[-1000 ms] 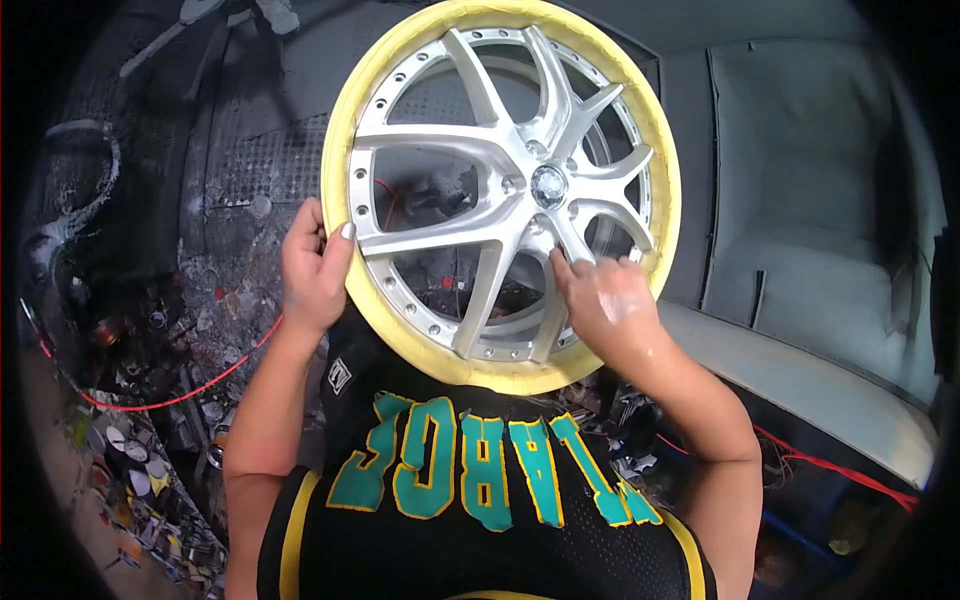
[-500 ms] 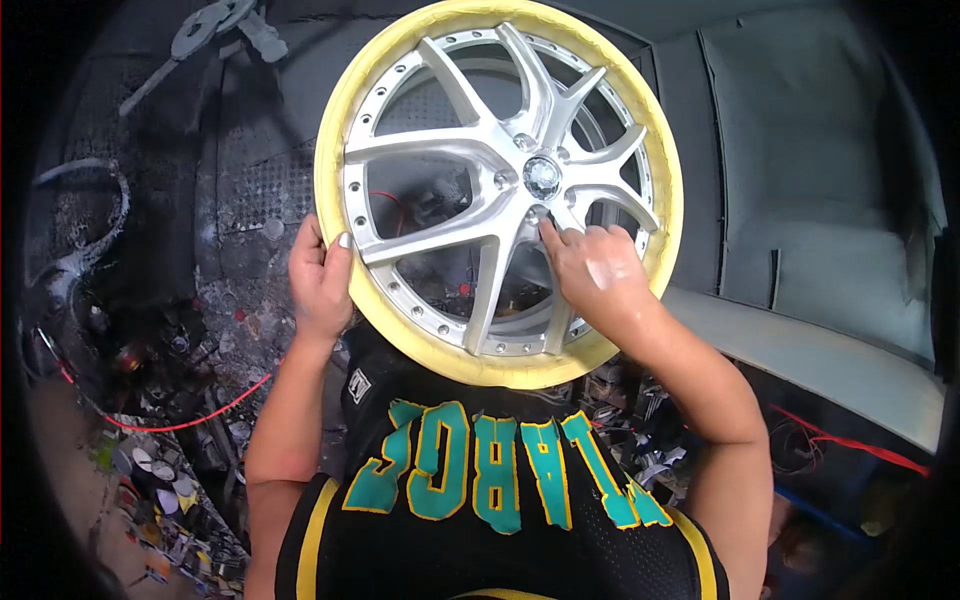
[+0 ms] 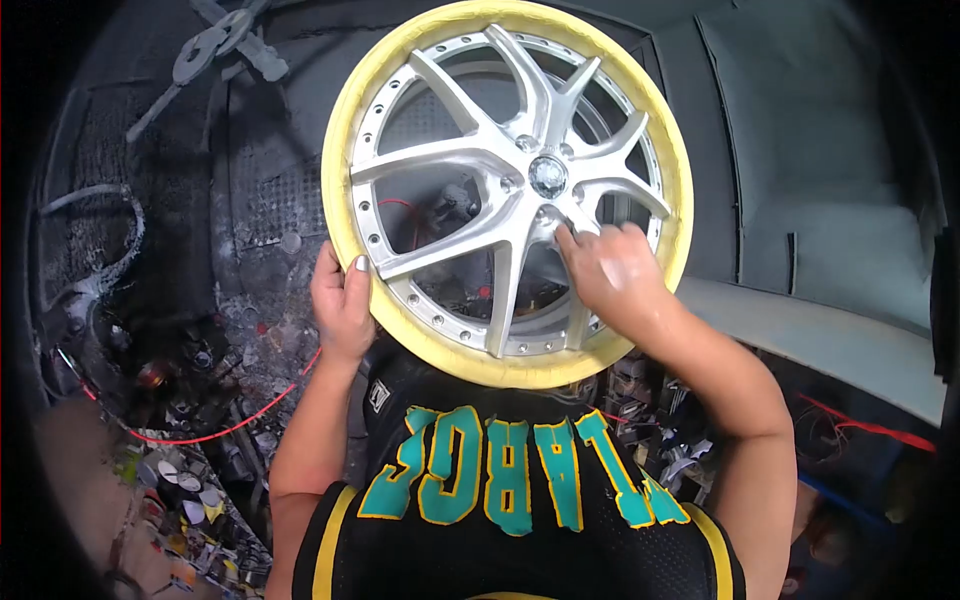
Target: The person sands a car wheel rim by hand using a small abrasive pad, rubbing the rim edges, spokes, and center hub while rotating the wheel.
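Note:
A silver multi-spoke wheel [image 3: 510, 215] is tilted up in front of my chest, with yellow masking [image 3: 350, 215] all round its outer rim. My left hand [image 3: 343, 305] grips the masked rim at the lower left, thumb on the front face and fingers behind. At the lower right of the hub, my right hand [image 3: 620, 270] lies over a spoke, its index finger pointing at the hub area and its other fingers curled. Whatever those curled fingers hold, if anything, is hidden. A shiny round centre cap [image 3: 548, 177] sits in the hub.
Small parts and debris [image 3: 190, 490] litter the floor at the lower left. A red hose [image 3: 235, 428] curves past them, and red cable [image 3: 870, 428] lies at the right. A grey panel [image 3: 820, 325] runs along the right side. A pale, dusty metal piece [image 3: 215, 50] stands at the upper left.
The wheel has turned slightly anticlockwise between my hands, its spokes shifting. My right index finger moved up towards the hub and then back a little. My left hand keeps its grip on the rim.

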The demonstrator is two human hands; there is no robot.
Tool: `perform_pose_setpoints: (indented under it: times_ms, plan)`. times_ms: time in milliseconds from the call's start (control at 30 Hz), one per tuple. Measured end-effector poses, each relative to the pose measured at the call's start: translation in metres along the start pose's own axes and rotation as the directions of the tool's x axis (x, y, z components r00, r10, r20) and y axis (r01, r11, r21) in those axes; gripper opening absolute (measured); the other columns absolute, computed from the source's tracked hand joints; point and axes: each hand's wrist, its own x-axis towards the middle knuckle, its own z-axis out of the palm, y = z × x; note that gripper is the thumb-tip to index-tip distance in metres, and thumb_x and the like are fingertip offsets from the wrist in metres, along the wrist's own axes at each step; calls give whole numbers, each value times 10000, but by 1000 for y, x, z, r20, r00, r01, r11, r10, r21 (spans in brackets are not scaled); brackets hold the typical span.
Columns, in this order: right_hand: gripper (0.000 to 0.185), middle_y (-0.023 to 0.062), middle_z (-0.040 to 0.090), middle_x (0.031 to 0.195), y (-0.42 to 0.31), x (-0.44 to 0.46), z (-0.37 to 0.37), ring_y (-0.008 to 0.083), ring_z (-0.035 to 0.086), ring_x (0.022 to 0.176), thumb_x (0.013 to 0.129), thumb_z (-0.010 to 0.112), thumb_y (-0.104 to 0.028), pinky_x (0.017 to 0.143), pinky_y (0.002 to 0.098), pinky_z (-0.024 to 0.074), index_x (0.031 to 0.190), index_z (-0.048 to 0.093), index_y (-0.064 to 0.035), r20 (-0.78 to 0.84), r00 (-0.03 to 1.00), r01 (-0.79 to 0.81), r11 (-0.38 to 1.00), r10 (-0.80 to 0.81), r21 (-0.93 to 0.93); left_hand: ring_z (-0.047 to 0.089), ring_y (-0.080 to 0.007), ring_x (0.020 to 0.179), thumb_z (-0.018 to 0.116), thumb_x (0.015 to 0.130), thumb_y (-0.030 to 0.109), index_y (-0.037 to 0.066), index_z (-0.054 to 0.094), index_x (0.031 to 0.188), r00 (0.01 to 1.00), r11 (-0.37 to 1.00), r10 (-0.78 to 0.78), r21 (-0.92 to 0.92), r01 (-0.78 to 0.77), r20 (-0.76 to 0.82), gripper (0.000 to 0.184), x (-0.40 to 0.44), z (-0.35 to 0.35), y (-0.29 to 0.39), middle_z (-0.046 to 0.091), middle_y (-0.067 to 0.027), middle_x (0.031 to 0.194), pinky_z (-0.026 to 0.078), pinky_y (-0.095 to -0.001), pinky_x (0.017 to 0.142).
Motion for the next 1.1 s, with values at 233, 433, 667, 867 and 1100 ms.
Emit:
perform_pose_setpoints:
  times_ms: [233, 433, 667, 867, 1100]
  plan:
    - [465, 108, 725, 836, -10, -34, -62, 311, 731, 768, 864, 696, -81, 721, 478, 565, 1324, 694, -14, 454, 891, -147, 962, 28, 229, 643, -159, 1135, 530, 1096, 100, -72, 540, 1440, 1000, 991, -4, 132, 2, 13, 385, -17, 5, 5, 671, -110, 1288, 509, -323, 1024]
    - [595, 216, 762, 999, -34, -83, -59, 412, 756, 924, 858, 709, 0, 828, 465, 604, 1447, 622, 10, 288, 940, -329, 719, 185, 612, 621, -173, 1145, 536, 1096, 138, -79, 539, 1423, 999, 989, 24, 145, -18, -39, 392, -32, 12, -5, 659, -114, 1278, 488, -330, 1043]
    - [595, 172, 744, 928, -53, -100, -6, 390, 738, 845, 869, 623, 28, 743, 477, 575, 1463, 603, -6, 181, 914, -375, 590, 362, 715, 614, -181, 1155, 563, 1094, 176, -65, 557, 1375, 997, 979, -41, 197, 52, -59, 370, -51, 5, -10, 649, -132, 1299, 479, -357, 1060]
    - [586, 146, 718, 884, -32, -89, -11, 372, 723, 797, 889, 623, 0, 698, 489, 546, 1474, 595, -12, 128, 919, -349, 618, 374, 704, 619, -204, 1226, 546, 1121, 267, -58, 485, 1486, 997, 959, -71, 272, 73, -18, 492, -55, -2, -7, 621, -156, 1390, 487, -376, 1084]
    - [526, 74, 699, 842, 0, -47, 0, 273, 708, 778, 897, 638, -91, 691, 407, 504, 1414, 655, 7, -21, 962, -237, 872, 272, 429, 621, -193, 1185, 550, 1112, 257, -68, 525, 1442, 1000, 956, -6, 293, 2, 14, 464, -53, -2, -11, 655, -139, 1315, 488, -362, 1055]
